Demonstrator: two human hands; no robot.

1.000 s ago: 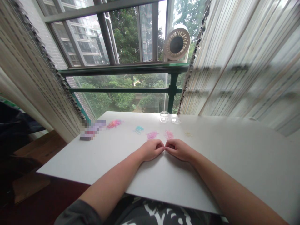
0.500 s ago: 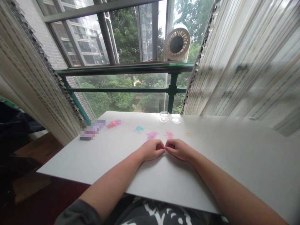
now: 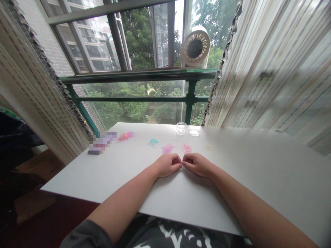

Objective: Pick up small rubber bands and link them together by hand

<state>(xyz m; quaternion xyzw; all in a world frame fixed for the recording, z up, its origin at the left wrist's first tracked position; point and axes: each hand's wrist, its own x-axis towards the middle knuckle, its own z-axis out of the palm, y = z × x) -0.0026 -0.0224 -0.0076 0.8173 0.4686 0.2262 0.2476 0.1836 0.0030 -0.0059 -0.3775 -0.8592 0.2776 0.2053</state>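
My left hand [image 3: 169, 165] and my right hand [image 3: 196, 164] rest on the white table, fingers curled in and fingertips meeting in the middle. Whatever the closed fingers hold, if anything, is hidden. Just beyond them lie small heaps of thin strands that look like little rubber bands: a purple-pink heap [image 3: 168, 148] past my left hand, and a pink heap [image 3: 186, 148] past my right. A turquoise heap [image 3: 153, 142] sits farther left, a pale yellow heap [image 3: 207, 147] to the right, and a mixed pink and orange heap [image 3: 126, 136] at the far left.
At the table's [image 3: 108, 182] back edge stand a clear round jar [image 3: 181, 128] and a clear lid [image 3: 194, 132]. A blurred-out box [image 3: 102, 143] lies at the left edge. A white fan [image 3: 195, 48] stands by the window, above the green railing [image 3: 139, 76]. Curtains hang on both sides.
Both hands have kept their place and pose. The curtains at left and right have shifted slightly.
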